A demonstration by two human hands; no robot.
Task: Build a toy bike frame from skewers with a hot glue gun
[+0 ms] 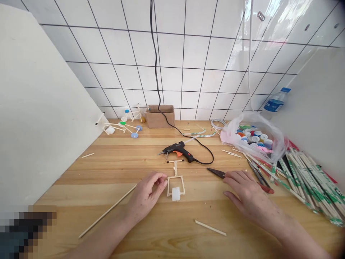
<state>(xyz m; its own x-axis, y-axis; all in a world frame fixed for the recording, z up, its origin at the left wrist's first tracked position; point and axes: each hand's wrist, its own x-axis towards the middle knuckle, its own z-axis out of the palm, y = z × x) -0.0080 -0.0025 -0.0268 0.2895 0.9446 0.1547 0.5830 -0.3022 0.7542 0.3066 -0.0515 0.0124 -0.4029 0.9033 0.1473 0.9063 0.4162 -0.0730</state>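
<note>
A small stick frame [183,184] lies in the middle of the table, a square of wooden sticks with a stem and a dark-tipped crossbar. A white bottle cap [176,194] sits at its near side. My left hand [148,194] has thumb and forefinger closed at the frame's left side. My right hand [246,190] curls over dark needle-nose pliers [215,172], whose jaws stick out to the left; their grip is mostly hidden beneath my fingers. Beyond the frame, a black glue gun [175,147] with an orange trigger rests on its side.
Stick-and-cap models [124,124] stand at back left beside a cardboard box [161,118]. A plastic bag of bottle caps [254,138] and bundled sticks [309,180] lie right. Loose sticks [107,212] flank my hands. The glue gun's black cord [211,153] loops behind.
</note>
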